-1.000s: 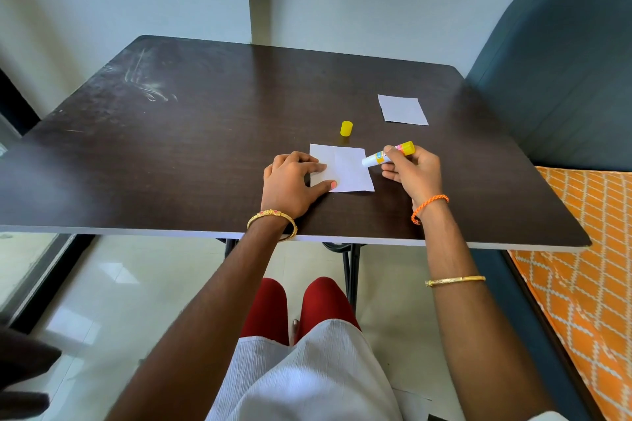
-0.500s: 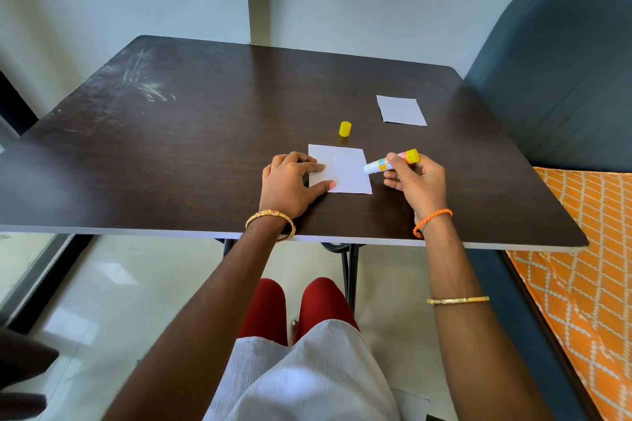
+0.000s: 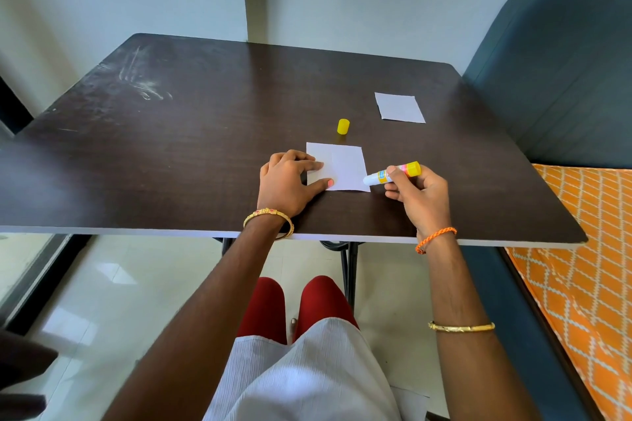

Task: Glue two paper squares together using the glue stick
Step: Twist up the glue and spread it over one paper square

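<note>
Right hand [image 3: 422, 193] pinching glue stick [image 3: 391, 173], tip at paper square [image 3: 338, 166] edge, left hand [image 3: 285, 183] fingers pressing it flat

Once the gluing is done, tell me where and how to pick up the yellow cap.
Pinch the yellow cap by its round sides, coming straight down from above. It stands upright and alone on the table, just beyond the near paper square, so nothing blocks that grip.

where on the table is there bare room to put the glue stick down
Bare: the table's left half, and the strip between the cap and the far paper. Crowded: round the near paper, where both hands work.
</note>
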